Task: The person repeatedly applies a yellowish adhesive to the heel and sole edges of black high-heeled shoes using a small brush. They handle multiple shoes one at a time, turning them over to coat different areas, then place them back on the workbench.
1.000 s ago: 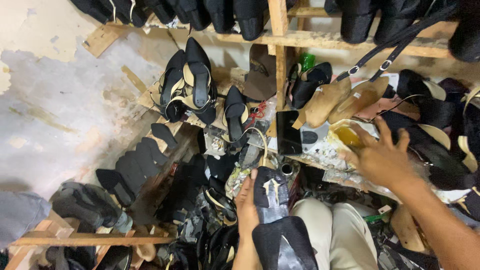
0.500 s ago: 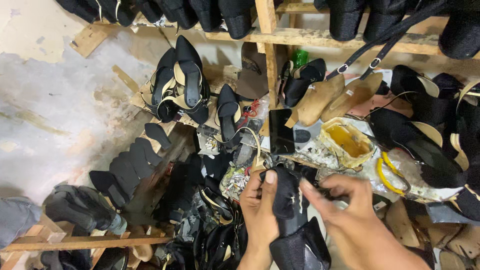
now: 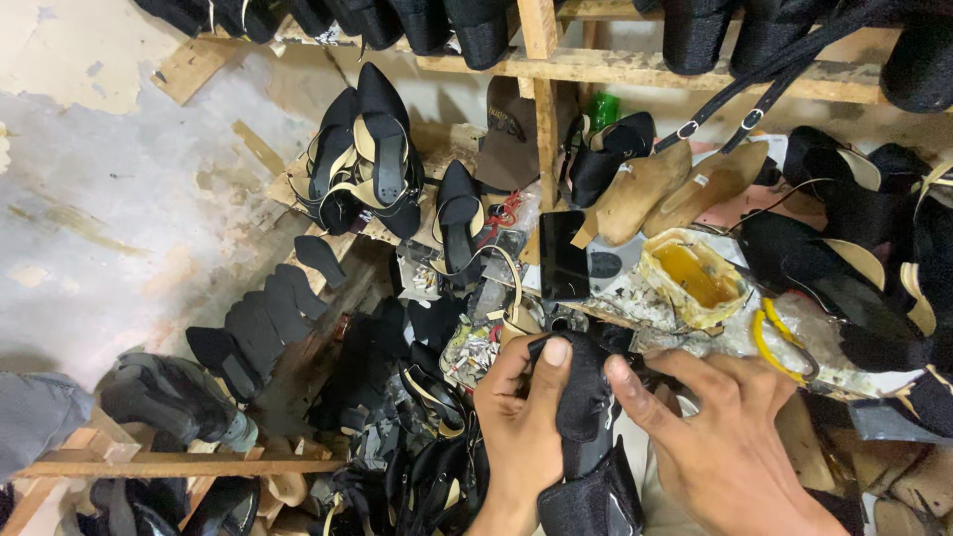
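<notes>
- Two hands grip one black shoe upper (image 3: 586,417) at the lower centre of the frame.
- Left hand (image 3: 516,427) fingers close around its left side.
- Right hand (image 3: 720,442) fingers press its right side.
- Yellow glue pot (image 3: 695,278) stands just above, on the table (image 3: 655,310).
</notes>
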